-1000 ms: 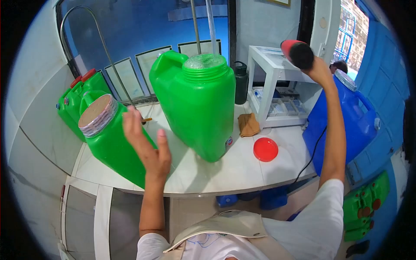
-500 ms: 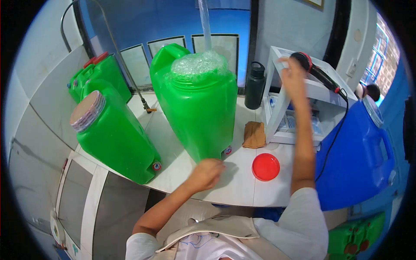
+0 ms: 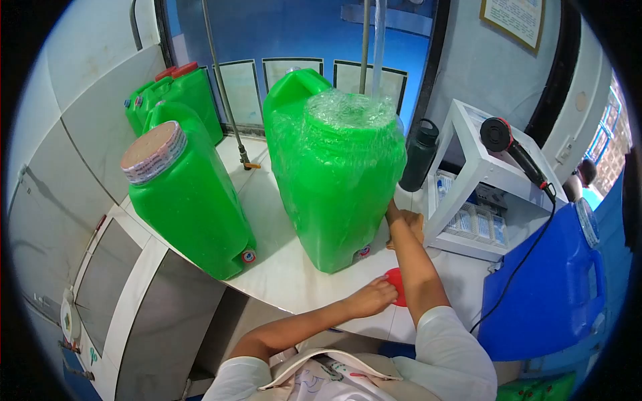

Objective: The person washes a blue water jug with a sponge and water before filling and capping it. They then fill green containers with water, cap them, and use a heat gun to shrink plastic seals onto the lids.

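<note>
A stream of water (image 3: pixel 379 53) falls into the mouth of a green water jug (image 3: pixel 341 187), and water spills over its rim and down its sides. My left hand (image 3: pixel 372 297) is closed at the left edge of a round red lid (image 3: pixel 399 289) on the counter in front of the jug. Reaching past the jug's right side is my right hand (image 3: pixel 394 212), beside a folded brown cloth (image 3: pixel 414 230). Its fingers are mostly hidden behind the jug, so their grip does not show.
A capped green jug (image 3: pixel 190 194) stands at left, more green jugs (image 3: pixel 194 100) behind it. A dark bottle (image 3: pixel 420 157) stands beside a white shelf (image 3: pixel 468 174) with a heat gun (image 3: pixel 511 147) on top, its cord trailing. At right is a blue jug (image 3: pixel 535 281).
My right hand has left the heat gun on the shelf and come down beside the jug. My left hand has moved right to the red lid. Water now overflows the jug; the view has shifted.
</note>
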The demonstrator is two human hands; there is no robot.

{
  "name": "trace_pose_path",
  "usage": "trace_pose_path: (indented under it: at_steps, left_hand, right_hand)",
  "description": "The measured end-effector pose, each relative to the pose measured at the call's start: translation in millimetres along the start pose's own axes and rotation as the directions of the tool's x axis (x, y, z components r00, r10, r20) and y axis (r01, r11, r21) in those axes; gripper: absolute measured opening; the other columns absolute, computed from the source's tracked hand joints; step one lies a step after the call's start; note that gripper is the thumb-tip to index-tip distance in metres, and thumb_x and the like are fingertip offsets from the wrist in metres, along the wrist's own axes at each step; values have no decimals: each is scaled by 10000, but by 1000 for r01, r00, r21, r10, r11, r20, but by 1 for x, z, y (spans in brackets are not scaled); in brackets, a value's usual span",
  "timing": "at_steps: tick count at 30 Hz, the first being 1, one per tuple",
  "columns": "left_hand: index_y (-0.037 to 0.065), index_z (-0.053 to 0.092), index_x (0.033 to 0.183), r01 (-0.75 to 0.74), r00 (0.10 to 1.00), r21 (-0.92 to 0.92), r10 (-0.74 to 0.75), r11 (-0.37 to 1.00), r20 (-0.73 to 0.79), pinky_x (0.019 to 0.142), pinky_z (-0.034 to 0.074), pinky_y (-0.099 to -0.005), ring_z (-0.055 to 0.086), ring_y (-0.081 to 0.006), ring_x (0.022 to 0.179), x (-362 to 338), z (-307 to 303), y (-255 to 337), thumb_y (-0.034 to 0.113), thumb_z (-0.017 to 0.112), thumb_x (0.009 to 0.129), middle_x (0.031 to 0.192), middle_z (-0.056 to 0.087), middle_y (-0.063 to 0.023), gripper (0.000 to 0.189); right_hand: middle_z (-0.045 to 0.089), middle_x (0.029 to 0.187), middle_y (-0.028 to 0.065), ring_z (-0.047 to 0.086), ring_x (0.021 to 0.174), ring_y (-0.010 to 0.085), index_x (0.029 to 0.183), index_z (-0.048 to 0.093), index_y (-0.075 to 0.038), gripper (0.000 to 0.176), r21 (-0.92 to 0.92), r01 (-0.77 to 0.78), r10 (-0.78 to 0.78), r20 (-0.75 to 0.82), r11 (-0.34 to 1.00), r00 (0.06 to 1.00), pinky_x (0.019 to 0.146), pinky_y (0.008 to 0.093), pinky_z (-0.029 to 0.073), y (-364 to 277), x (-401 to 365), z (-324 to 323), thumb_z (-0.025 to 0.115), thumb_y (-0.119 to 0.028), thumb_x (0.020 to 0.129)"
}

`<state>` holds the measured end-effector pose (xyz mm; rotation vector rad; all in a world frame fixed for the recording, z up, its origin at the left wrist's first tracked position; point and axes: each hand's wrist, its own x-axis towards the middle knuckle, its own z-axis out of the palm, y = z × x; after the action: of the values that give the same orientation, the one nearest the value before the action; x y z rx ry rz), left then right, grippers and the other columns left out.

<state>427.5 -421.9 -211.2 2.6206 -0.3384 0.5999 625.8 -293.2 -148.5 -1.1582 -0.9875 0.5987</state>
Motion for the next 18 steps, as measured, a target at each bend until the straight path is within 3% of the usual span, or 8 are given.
trace_pose_path:
  at_steps: [3,4,6,10,13,15,16,18]
  left_hand:
    - [24,525,958,264,922,-363,-345,893,-177,868,406,-402,540,-292,902,-27,-35,16,114,493,868,908,552,-126,131]
    - [24,525,958,263,923,-365,-343,893,-173,868,406,-402,540,-292,902,-38,-47,18,114,493,868,908,552,-126,131]
    - [28,486,1012,470,734,-665,-676,581,-72,845,421,-348,543,-230,935,-62,-71,17,135,528,890,933,552,-101,168]
    - [45,440,1069,476,617,-744,-781,469,-98,848,414,-288,525,-154,950,-108,-116,13,126,595,863,951,538,-61,270]
    - [79,392,1119,167,479,-901,-832,400,-280,886,419,-291,523,-135,989,-141,-131,-11,92,615,848,1046,541,-61,351]
    - [93,386,1152,-147,411,-965,-874,216,-258,910,427,-331,510,-154,1042,-145,-143,-24,117,607,860,1133,519,-75,367]
    - [93,386,1152,-144,422,-966,-870,214,-256,910,427,-331,510,-154,1042,-143,-145,-30,117,607,860,1133,519,-75,367]
    - [116,365,1195,-380,282,-920,-935,95,-213,926,430,-352,485,-176,1092,-130,-140,-39,153,576,885,1214,475,-79,377]
  right_hand:
    - [655,840,85,586,735,163,965,620,23,212,-25,-4,4,-4,1000,1000,665,325,463,8,-13,-7,535,-138,857]
    - [655,841,84,586,735,162,965,620,23,214,-28,-6,6,-10,1000,1000,664,325,463,10,-15,-7,535,-140,857]
    - [655,841,83,586,734,161,964,620,24,217,-42,-10,9,-26,999,1000,664,324,463,13,-18,-9,535,-144,858]
    - [655,842,81,585,733,160,963,620,26,223,-64,-14,11,-52,998,999,663,322,463,14,-19,-9,535,-152,859]
    - [655,843,80,584,733,158,962,620,27,228,-76,-21,16,-73,997,997,662,321,462,14,-17,-5,535,-158,860]
    - [655,844,78,583,732,157,961,620,28,231,-84,-23,15,-86,996,996,662,320,462,14,-16,-4,535,-162,861]
    - [655,844,78,583,732,157,961,620,29,233,-88,-23,15,-90,996,996,662,320,462,14,-14,-3,535,-164,862]
    - [655,845,77,582,731,156,960,620,29,236,-96,-23,14,-93,995,996,661,319,462,14,-11,-3,535,-168,862]
